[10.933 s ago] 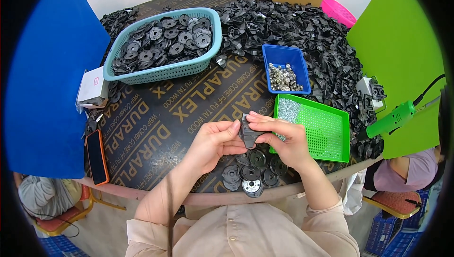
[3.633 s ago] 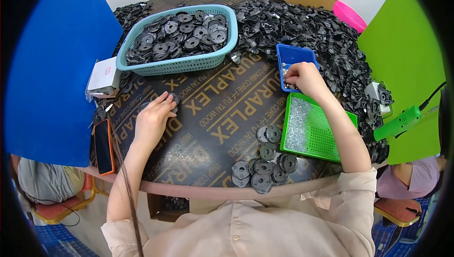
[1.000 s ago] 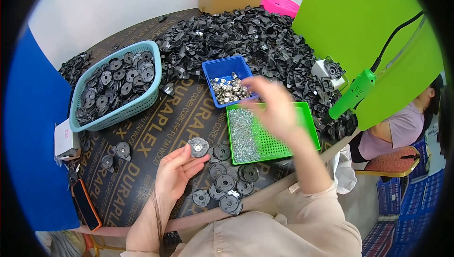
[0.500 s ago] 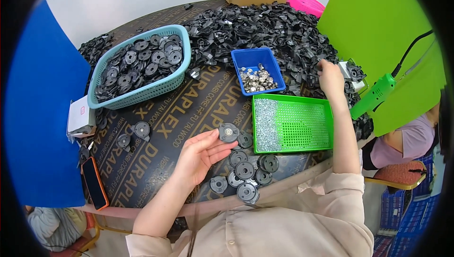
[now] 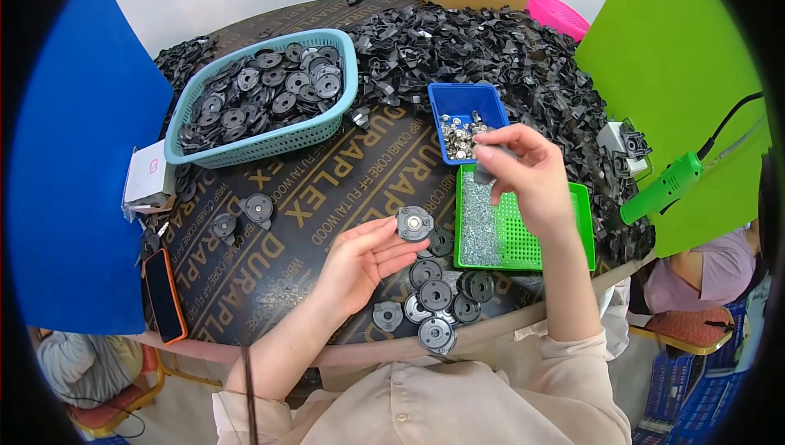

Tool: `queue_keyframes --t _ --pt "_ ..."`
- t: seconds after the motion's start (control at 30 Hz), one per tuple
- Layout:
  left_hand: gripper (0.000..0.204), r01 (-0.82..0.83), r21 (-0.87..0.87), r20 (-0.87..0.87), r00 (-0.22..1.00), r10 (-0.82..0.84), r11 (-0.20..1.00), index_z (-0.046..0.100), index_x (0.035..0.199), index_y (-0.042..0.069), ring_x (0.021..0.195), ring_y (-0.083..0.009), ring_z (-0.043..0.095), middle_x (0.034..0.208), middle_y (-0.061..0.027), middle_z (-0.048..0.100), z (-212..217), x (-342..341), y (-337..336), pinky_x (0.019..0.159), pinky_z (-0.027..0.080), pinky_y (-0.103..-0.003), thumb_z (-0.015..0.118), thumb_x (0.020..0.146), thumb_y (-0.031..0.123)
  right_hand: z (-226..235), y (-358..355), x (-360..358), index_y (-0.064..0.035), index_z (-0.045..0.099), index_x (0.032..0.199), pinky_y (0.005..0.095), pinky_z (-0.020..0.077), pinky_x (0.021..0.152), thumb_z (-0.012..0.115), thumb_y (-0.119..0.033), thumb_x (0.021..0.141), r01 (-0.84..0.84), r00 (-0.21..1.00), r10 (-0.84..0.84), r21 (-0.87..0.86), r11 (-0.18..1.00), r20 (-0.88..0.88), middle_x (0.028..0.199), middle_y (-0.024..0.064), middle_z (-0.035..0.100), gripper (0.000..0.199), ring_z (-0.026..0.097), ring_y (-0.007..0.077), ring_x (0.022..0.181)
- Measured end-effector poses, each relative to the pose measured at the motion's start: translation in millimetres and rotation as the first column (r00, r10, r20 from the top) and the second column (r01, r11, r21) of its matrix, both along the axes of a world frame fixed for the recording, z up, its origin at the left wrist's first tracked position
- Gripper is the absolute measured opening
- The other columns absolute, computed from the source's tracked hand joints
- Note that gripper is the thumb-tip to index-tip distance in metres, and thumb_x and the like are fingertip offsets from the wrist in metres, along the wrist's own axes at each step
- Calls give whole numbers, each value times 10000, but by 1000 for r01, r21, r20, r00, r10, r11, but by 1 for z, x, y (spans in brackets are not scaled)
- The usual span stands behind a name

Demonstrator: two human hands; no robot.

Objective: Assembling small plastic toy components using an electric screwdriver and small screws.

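Note:
My left hand [image 5: 360,261] holds a round grey disc part [image 5: 414,222] with a metal centre at its fingertips, above the table's near side. My right hand [image 5: 527,175] is raised over the green tray [image 5: 572,236], fingers pinched on a small dark piece [image 5: 484,173] that I cannot make out clearly. The tray holds a strip of small silvery screws [image 5: 480,224]. Just behind the right hand stands a small blue bin [image 5: 459,101] with metal fittings in it. A cluster of several finished disc parts [image 5: 437,302] lies near the table's front edge, below the left hand.
A light blue basket [image 5: 262,146] full of disc parts stands at the back left. A heap of black plastic pieces [image 5: 491,44] covers the back right. A green electric screwdriver [image 5: 662,187] hangs at right. A phone [image 5: 165,294] and a white box [image 5: 147,179] lie at left. Two loose discs [image 5: 245,214] rest mid-left.
My right hand came back from the far right toward the blue bin and green tray, now pinching a small piece. The left hand keeps holding the disc, lifted slightly.

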State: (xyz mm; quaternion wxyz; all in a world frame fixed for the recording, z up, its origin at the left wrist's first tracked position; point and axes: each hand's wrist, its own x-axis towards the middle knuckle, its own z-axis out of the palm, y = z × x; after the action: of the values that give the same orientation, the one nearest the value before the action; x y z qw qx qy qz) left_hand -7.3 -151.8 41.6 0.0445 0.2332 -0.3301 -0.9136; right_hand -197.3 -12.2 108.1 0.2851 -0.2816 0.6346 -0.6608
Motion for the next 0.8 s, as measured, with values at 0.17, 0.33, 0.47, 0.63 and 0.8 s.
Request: queue_keyframes --t 0.17,0.33,0.47,0.63,0.8 --pt "295 6 -2 0 1000 -6 1000 566 1142 -19 1089 -297 629 1131 -168 643 -1 -1 0 905 511 -353 549 961 214 -20 -7 24 -36 732 862 291 485 761 770 -35 727 77 782 -124 -103 992 -610 947 54 617 141 574 154 937" --pt "288 -2 -10 11 1000 2 1000 567 1159 -11 1078 -271 635 1124 -148 648 -3 0 2 913 512 -353 541 968 203 -29 -7 44 -66 733 809 342 449 860 781 -61 700 93 633 -123 -83 992 -765 863 38 665 120 562 217 955" --pt "304 15 -20 -30 999 -15 1000 549 1208 -8 1083 -236 630 1138 -129 641 -3 -2 8 924 517 -347 520 978 189 -41 -12 57 -79 730 801 349 462 826 770 -73 701 105 574 -126 -81 991 -809 819 9 681 108 563 233 927" --pt "306 13 -31 -57 998 -15 999 543 1216 -17 1091 -231 625 1140 -128 637 -4 0 9 927 523 -338 510 979 174 -51 -14 58 -71 727 810 341 472 784 770 -67 697 84 543 -103 -69 994 -834 815 23 671 121 561 244 910" --pt "269 41 -36 -78 996 -44 998 549 1192 6 1095 -221 622 1164 -107 625 -8 1 5 959 502 -366 522 977 165 -54 -15 56 -63 720 812 335 474 756 770 -55 697 50 605 -60 -37 998 -794 816 28 666 126 565 239 891"
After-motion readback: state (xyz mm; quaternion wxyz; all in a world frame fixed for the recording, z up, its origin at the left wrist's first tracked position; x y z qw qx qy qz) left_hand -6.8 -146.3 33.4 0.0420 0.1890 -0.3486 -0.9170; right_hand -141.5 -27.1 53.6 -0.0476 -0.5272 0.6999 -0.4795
